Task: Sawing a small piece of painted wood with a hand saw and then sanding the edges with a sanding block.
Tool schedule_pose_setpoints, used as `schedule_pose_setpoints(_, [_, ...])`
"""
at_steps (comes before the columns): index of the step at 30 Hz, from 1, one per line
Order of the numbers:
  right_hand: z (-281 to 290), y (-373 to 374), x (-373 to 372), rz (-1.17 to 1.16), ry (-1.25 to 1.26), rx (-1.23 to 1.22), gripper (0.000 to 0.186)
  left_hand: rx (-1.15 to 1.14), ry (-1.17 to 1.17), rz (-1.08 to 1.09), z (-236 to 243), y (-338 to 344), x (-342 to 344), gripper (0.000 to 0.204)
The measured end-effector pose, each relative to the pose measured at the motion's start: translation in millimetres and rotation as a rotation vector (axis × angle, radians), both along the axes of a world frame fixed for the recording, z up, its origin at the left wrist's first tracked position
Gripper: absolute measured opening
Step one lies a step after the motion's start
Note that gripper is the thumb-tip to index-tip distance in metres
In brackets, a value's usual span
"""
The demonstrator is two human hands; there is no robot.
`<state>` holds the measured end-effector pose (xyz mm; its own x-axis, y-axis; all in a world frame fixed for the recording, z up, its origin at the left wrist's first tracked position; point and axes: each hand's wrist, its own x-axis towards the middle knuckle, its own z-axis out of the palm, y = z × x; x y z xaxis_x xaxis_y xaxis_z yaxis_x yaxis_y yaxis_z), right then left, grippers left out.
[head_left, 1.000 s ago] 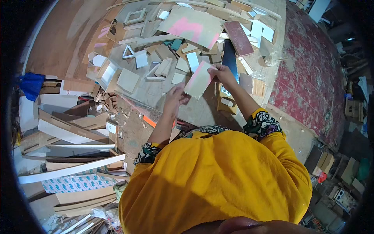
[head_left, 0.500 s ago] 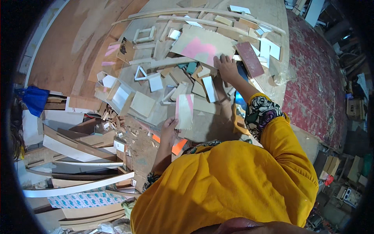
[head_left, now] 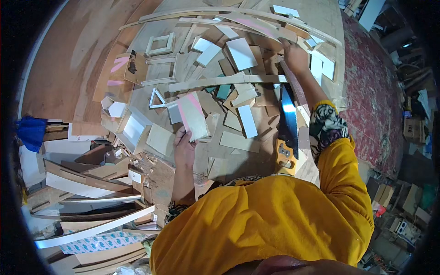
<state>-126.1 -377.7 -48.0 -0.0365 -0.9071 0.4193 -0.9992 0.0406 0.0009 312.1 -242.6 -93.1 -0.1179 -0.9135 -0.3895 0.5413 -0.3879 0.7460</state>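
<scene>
My left hand [head_left: 184,145] is closed on the lower edge of a small pale wooden board [head_left: 194,117] with a pink stripe, held above the scraps. My right hand [head_left: 295,56] reaches to the far right and grips the near end of a larger thin board [head_left: 250,23] with pink paint. That board is tilted, so only a narrow strip of its face shows. Below my right forearm lies a handsaw [head_left: 288,121] with a yellow-orange handle, and a dark red board [head_left: 294,87] sits beside it, partly hidden by the arm.
White blocks [head_left: 241,53], a long wooden strip [head_left: 227,82], small frames [head_left: 160,44] and several offcuts cover the worktop. Curved strips [head_left: 183,13] lie along the far side. Long curved pieces [head_left: 96,229] are stacked at the lower left. A dark red surface [head_left: 371,101] spreads to the right.
My right hand has moved away and right, lifting and tilting the larger pink-painted board off the scraps; white blocks beneath now show. The left hand has shifted left with the small board. The saw is uncovered.
</scene>
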Motion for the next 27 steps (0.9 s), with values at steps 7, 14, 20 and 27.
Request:
schedule_pose_setpoints(7, [-40, -23, 4, -0.031, 0.018, 0.032, 0.051, 0.015, -0.096, 0.093, 8, -4, 8, 0.023])
schedule_pose_setpoints(14, [-46, 60, 155, 0.521, -1.467, 0.683, 0.041, -0.025, -0.147, -0.036, 4, 0, -28, 0.018])
schedule_pose_setpoints(20, [-38, 107, 190, 0.309, -1.734, 0.802, 0.023, 0.012, -0.317, -0.175, 25, 16, -66, 0.018])
schedule_pose_setpoints(27, [-40, 102, 107, 0.145, -1.942, 0.826, 0.022, 0.015, -0.358, -0.254, 3, 26, -61, 0.013])
